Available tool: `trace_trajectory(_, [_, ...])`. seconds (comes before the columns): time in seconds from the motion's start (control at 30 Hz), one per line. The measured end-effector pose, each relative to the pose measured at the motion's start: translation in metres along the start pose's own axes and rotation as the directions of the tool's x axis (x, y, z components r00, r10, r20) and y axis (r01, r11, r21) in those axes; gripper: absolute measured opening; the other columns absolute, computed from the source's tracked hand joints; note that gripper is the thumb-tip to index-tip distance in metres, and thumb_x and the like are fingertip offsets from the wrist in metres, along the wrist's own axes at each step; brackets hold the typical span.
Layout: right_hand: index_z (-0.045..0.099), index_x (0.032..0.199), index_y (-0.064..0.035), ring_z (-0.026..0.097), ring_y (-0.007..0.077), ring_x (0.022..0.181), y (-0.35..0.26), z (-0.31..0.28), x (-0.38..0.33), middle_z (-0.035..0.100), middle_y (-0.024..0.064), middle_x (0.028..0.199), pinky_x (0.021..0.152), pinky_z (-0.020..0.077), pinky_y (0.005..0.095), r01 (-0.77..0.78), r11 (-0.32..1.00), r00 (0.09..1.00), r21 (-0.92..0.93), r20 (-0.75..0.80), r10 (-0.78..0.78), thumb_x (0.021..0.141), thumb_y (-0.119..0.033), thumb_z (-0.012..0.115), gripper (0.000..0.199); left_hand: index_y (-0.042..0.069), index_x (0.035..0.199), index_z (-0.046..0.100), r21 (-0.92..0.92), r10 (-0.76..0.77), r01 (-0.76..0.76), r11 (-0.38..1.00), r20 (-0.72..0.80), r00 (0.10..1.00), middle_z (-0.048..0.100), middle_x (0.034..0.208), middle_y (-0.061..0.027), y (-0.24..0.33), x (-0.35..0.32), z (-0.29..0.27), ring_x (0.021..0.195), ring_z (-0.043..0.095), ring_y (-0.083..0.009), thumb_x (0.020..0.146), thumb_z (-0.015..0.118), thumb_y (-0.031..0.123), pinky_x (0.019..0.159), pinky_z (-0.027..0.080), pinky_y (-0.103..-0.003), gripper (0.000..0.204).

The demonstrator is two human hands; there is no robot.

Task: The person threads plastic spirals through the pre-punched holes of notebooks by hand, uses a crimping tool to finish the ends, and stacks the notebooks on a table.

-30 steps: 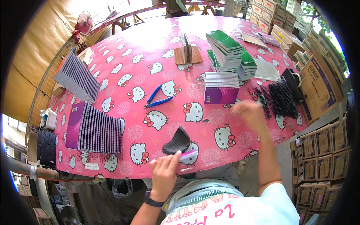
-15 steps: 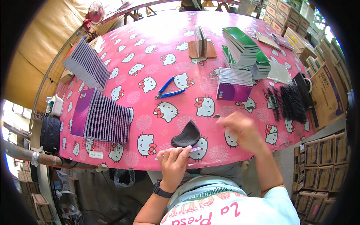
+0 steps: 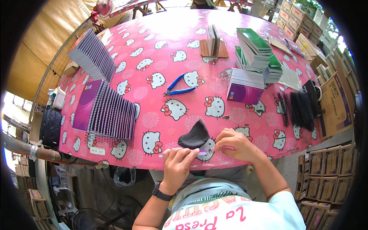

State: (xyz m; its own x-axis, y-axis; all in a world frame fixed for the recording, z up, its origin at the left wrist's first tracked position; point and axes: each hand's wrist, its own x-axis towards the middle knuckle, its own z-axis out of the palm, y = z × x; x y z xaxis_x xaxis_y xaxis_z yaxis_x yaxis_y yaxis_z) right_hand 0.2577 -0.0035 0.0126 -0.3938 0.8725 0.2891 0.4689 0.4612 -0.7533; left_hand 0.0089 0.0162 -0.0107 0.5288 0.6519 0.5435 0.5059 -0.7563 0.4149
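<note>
At the near edge of the table, my left hand [image 3: 178,164] pinches a thin purple-and-white piece [image 3: 203,152], mostly covered by the fingers. My right hand [image 3: 234,145] is closed, its fingertips just right of that piece's end. Whatever it pinches, if anything, is too small to make out. Just beyond my left fingers lies a black curved, ribbed pad [image 3: 194,135]. Farther off, blue-handled cutting pliers [image 3: 178,89] rest with their handles apart.
Stacks of purple spiral notebooks [image 3: 109,111] stand at left. Another purple stack [image 3: 245,86] and green-covered books [image 3: 255,48] stand at right, near black binding coils [image 3: 301,107]. A wooden stand [image 3: 214,48] is farther back. Cartons [image 3: 331,172] are piled beside the pink table [image 3: 153,130].
My right hand has come left and down to the end of the purple-and-white piece, its fingers now drawn together. My left hand keeps its pinch. The whole view has shifted slightly.
</note>
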Motion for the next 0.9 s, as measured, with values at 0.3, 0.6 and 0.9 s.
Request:
trace_trajectory(0.3, [0.062,0.115,-0.0083,0.063,0.0241,0.072,-0.003,0.009,-0.001,0.065,0.0103,0.080,0.066,0.0507,0.0353,-0.093,0.984,0.994,0.149,0.073,0.083,0.082,-0.001,0.063,0.033,0.013,0.107,0.069,0.028,-0.049,0.049,0.998,0.005,0.999,0.061,0.088,0.0006,0.008,0.003,-0.002,0.084,0.055,-0.0182,0.071,0.070,0.007,0.078,0.035,-0.036,0.036])
trace_trajectory(0.6, [0.058,0.117,-0.0088,0.058,0.0293,0.103,0.013,0.021,0.029,0.057,0.0144,0.120,0.084,0.0487,0.0384,-0.261,0.961,0.965,-0.096,-0.041,0.258,0.078,-0.017,0.072,0.042,0.016,0.099,0.064,0.022,-0.035,0.033,0.999,0.118,0.992,0.061,0.092,0.0018,0.015,0.006,0.010,0.086,0.056,-0.0175,0.079,0.069,0.021,0.083,0.031,-0.039,0.022])
trace_trajectory(0.9, [0.065,0.108,-0.0102,0.051,0.0397,0.115,0.027,0.051,0.040,0.045,0.0238,0.137,0.097,0.0426,0.0472,-0.104,0.936,0.994,-0.336,-0.050,0.092,0.065,-0.026,0.079,0.048,0.017,0.103,0.061,-0.044,-0.042,0.046,0.998,0.094,0.995,0.061,0.099,0.0018,0.013,0.002,0.000,0.092,0.058,-0.0169,0.073,0.075,0.034,0.098,0.024,-0.047,0.037])
